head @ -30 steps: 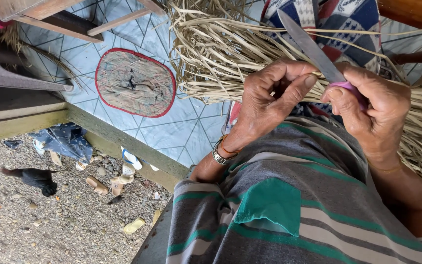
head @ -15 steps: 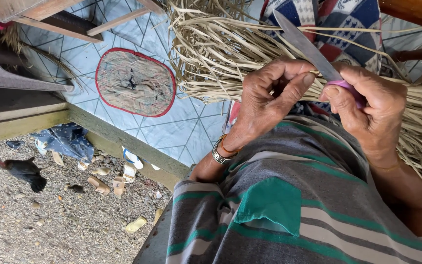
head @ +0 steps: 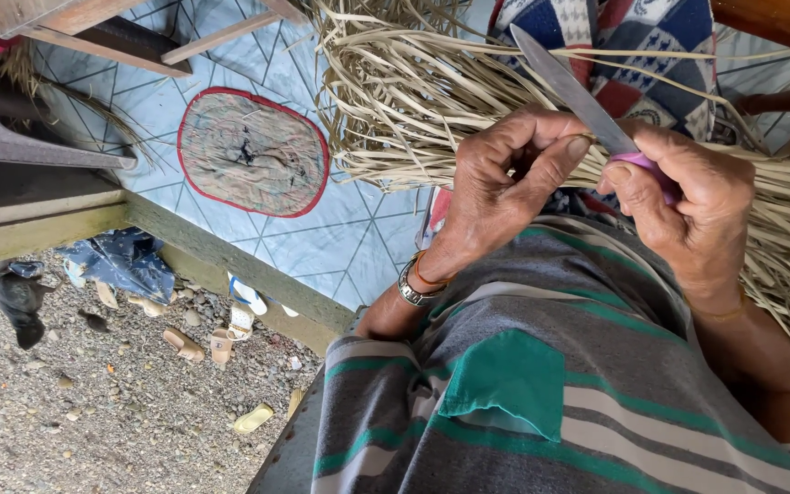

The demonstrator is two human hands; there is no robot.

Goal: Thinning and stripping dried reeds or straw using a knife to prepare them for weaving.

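Our right hand (head: 688, 197) holds knife (head: 578, 91) tight by pink handle. Our left hand (head: 505, 178), fingers curled, thumb touching blade. Dry straw (head: 395, 101) just behind.

A pale blue tiled floor (head: 340, 238) with dark diamond lines carries an oval woven mat (head: 253, 151) edged in red, wooden furniture legs (head: 221, 37) stand near it, and beyond a weathered wooden ledge (head: 230, 265) lies grey gravel ground (head: 93, 412) strewn with sandals (head: 198, 343) in daylight.
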